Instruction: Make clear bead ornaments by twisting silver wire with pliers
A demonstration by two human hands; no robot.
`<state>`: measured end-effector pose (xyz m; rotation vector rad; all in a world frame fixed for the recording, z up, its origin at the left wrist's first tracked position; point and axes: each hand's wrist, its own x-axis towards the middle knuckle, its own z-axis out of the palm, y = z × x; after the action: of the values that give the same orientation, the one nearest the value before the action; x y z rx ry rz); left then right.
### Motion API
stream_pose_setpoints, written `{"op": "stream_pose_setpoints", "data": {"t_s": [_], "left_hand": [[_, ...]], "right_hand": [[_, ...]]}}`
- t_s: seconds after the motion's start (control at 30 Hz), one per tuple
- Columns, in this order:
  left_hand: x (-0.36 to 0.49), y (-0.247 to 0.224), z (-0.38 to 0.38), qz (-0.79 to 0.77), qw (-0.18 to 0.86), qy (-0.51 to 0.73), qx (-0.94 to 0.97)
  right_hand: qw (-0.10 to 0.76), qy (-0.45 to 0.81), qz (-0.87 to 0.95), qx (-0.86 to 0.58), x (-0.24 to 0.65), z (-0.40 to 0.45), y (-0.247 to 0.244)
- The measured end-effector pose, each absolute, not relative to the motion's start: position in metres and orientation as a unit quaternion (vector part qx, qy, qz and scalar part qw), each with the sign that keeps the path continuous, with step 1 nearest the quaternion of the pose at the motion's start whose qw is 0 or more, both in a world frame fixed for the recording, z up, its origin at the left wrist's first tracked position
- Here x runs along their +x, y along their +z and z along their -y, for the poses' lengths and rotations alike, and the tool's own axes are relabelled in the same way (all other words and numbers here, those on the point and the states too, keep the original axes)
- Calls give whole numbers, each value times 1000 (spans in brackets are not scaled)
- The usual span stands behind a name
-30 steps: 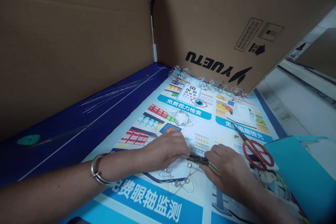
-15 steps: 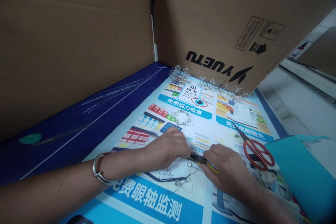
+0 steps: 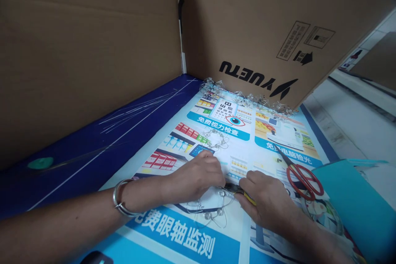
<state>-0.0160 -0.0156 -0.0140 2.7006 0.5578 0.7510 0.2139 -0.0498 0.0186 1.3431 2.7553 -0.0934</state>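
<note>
My right hand (image 3: 268, 198) is wrapped round a pair of pliers (image 3: 249, 199) with yellow-and-black handles. The dark jaws point left, up against the fingers of my left hand (image 3: 201, 176). That hand is closed in a pinch on a beaded wire ring (image 3: 209, 215), whose thin wire loops and clear beads hang below the fingers. The exact spot where jaws and wire meet is partly hidden by my left fingers. A second beaded wire ring (image 3: 220, 143) lies on the printed sheet just beyond my left hand.
Red-handled scissors (image 3: 305, 181) lie to the right, beside a turquoise box (image 3: 355, 202). Several beaded wire pieces (image 3: 247, 100) line the foot of the cardboard wall (image 3: 247, 16). Loose clear strands (image 3: 139, 109) and a green oval piece (image 3: 40, 163) rest on the blue strip at left.
Both hands stay in nearly the same place, with the pliers' jaws still at my left fingers. The view has shifted very slightly.
</note>
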Motion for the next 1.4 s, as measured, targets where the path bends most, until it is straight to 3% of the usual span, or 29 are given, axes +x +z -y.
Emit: {"op": "stream_pose_setpoints", "data": {"t_s": [0.47,0.73,1.03,1.17,1.4], "left_hand": [[-15,-16,16,-179,135,241,944],[-20,-12,8,-199,231,301,903],[-23,-7,7,-203,238,271,910],[-26,-7,11,-188,191,264,926],[-41,-1,25,-157,20,207,965]], "right_hand": [[34,-20,-893,448,213,53,13],[13,-95,-877,470,224,47,16],[2,-94,-884,457,226,48,17],[-2,-69,-890,451,224,50,15],[-23,-54,-899,434,220,50,12]]}}
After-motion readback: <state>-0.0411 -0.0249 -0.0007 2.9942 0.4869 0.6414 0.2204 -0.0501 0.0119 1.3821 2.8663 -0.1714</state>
